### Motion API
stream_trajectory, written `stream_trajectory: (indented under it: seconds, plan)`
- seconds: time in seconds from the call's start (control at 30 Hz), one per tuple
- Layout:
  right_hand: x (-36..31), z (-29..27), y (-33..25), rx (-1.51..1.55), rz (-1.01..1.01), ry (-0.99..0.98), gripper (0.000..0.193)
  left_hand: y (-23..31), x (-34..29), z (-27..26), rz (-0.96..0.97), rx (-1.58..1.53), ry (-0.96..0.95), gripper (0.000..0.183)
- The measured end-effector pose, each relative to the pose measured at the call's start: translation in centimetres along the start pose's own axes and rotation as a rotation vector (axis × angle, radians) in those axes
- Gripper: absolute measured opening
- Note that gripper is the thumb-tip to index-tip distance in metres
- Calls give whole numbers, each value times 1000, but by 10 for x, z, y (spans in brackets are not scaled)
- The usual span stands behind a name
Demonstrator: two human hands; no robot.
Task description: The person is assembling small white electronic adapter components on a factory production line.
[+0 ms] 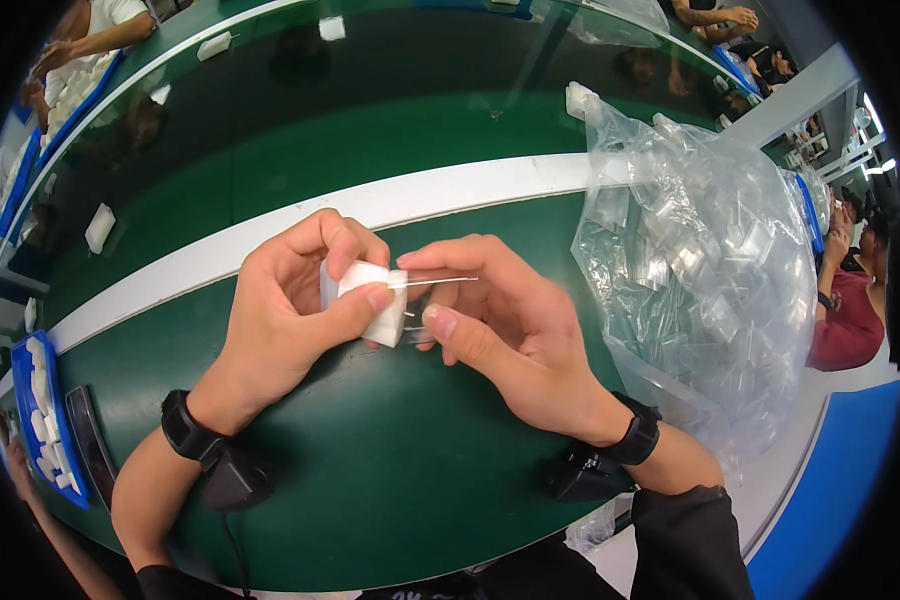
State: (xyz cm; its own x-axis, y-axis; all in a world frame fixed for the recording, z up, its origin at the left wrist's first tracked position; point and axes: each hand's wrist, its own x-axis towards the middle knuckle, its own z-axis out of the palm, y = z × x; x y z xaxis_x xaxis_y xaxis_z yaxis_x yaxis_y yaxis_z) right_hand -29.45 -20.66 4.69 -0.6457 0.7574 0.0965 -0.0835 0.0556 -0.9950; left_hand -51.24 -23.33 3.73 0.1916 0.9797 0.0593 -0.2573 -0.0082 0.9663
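Note:
My left hand (295,300) is closed on a small white plastic block (379,322), its thumb across the front face and its fingers behind. Two thin metal prongs (440,282) stick out to the right from the block's upper part, and a shorter pin shows below them. My right hand (505,325) curves round the prong side, forefinger beside the block's top corner. Between its thumb and lower fingers is a clear plastic piece (416,336), mostly hidden by the fingers. A translucent edge also shows behind the block, next to the left fingers.
A large clear bag (705,270) full of transparent plastic pieces lies to the right. At far left, a blue tray (27,400) holds several white parts beside a dark flat bar (90,447). Beyond the white rail (490,183), white pieces lie on the green belt (270,165). Other people work around.

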Motion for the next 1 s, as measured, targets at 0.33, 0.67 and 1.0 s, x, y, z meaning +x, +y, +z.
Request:
stream_trajectory:
  seconds: [0.33, 0.67, 1.0]
  plan:
    - [2, 19, 2, -140, -81, 163, 35, 14, -3, -5, -115, -98, 75, 44]
    - [9, 28, -3, -43, -13, 143, 31, 19, -15, -20, -162, 55, 64, 45]
    - [12, 41, 4, -34, -81, 86, 38, 22, -25, -29, -96, 28, 81, 40]
